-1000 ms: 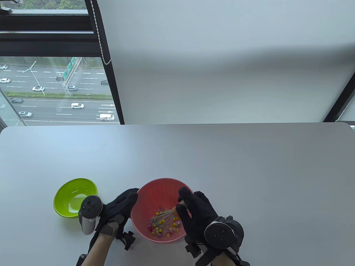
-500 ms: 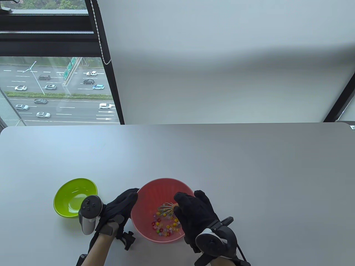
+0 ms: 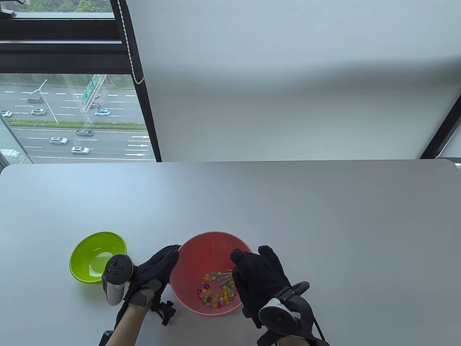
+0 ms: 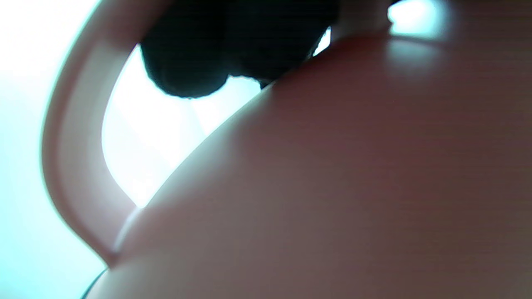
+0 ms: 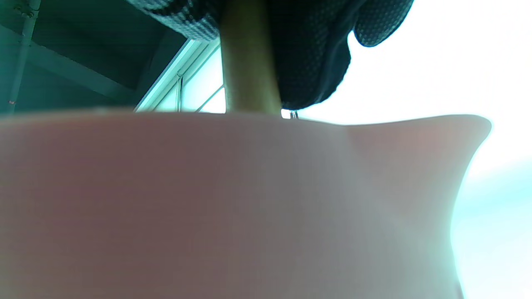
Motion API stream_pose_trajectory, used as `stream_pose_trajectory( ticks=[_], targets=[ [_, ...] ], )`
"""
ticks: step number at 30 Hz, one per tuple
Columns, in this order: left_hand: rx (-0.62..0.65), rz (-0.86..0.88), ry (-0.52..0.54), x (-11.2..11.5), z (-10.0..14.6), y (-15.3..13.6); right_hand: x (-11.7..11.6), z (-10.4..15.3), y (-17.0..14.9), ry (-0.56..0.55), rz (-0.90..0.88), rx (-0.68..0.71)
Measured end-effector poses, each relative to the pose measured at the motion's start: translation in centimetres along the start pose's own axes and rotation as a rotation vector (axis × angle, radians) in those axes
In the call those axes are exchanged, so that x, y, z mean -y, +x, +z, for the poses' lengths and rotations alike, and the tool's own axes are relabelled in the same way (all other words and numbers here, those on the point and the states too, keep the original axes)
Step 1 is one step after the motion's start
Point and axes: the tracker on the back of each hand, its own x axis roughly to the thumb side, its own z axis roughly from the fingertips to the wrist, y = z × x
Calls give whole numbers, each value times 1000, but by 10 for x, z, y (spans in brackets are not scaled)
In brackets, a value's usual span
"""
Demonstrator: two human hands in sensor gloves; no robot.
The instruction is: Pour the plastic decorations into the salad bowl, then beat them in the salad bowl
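Note:
The pink salad bowl (image 3: 201, 248) stands near the table's front edge, with small colourful plastic decorations (image 3: 212, 291) scattered over its bottom. My right hand (image 3: 257, 274) hovers over the bowl's right side and grips a whisk by its wooden handle (image 5: 248, 62); the wire head (image 3: 226, 276) dips among the decorations. My left hand (image 3: 158, 268) holds the bowl's left rim, fingers curled over it (image 4: 232, 45). The bowl's outer wall (image 4: 353, 187) fills the left wrist view and likewise the right wrist view (image 5: 208, 199).
An empty green bowl (image 3: 97, 256) sits left of the pink one, just beyond my left hand's tracker (image 3: 115, 281). A grey table (image 3: 288, 202) stretches far and right; behind it are a window and a white blind.
My right hand has swung the whisk around inside the bowl, shifting down and right; the decorations have been pushed into a new spread. The left hand and both bowls stay put.

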Motion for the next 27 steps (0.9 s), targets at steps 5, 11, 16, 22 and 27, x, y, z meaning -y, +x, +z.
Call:
stream_pose_trajectory(
  ticks=[5,11,16,22,27],
  targets=[
    [0,1,0,0,0,0,1,-1,-4,1,-76,-49],
    [-1,3,0,0,0,0,-11,0,-10,69,-225,-135],
    [-1,3,0,0,0,0,-14,1,-8,69,-164,-117],
    [-1,2,0,0,0,0,-14,1,-6,65,-91,-74],
    [-1,2,0,0,0,0,-10,1,-5,39,-23,-37]
  ],
)
